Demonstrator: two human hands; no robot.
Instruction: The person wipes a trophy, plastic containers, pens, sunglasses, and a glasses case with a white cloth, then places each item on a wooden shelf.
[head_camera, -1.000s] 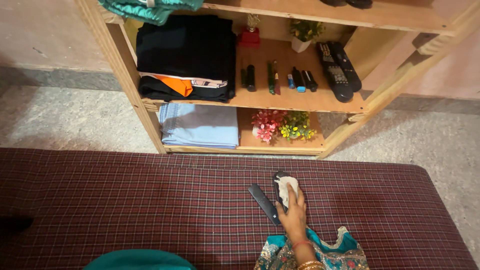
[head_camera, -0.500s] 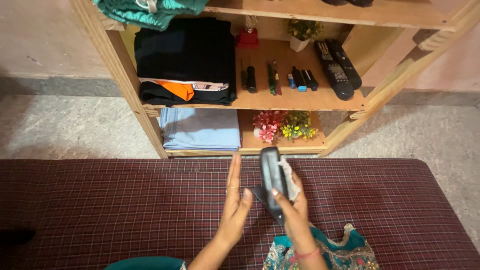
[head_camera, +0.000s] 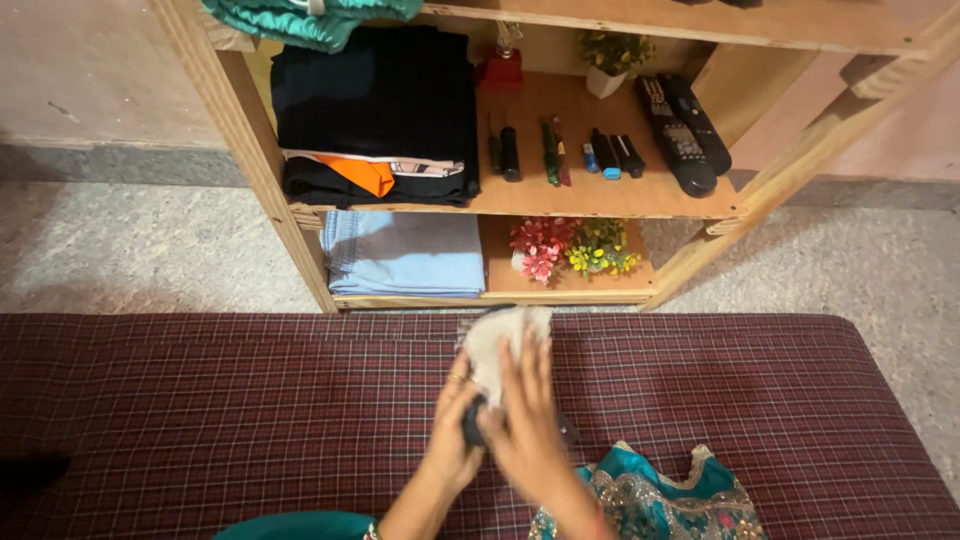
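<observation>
My left hand (head_camera: 448, 440) grips a black remote control (head_camera: 472, 432) from the left, and only the remote's lower end shows. My right hand (head_camera: 525, 420) presses a whitish cloth (head_camera: 495, 340) over the remote, covering most of it. Both hands are above the maroon checked mattress (head_camera: 200, 420), near its far edge. A sliver of a second dark remote (head_camera: 567, 431) lies on the mattress, just right of my right hand and mostly hidden by it. The hands are a little blurred.
A wooden shelf rack (head_camera: 300, 240) stands on the floor beyond the mattress. It holds folded black clothes (head_camera: 375, 100), a folded light blue cloth (head_camera: 405, 255), two black remotes (head_camera: 685, 135), several pens and small items (head_camera: 555, 155), and artificial flowers (head_camera: 565, 250). A teal embroidered garment (head_camera: 660, 500) lies at the bottom right.
The remote was lifted off the mattress by my right hand, then passed into my left. My right hand now covers it with the cloth; the hands have come together.
</observation>
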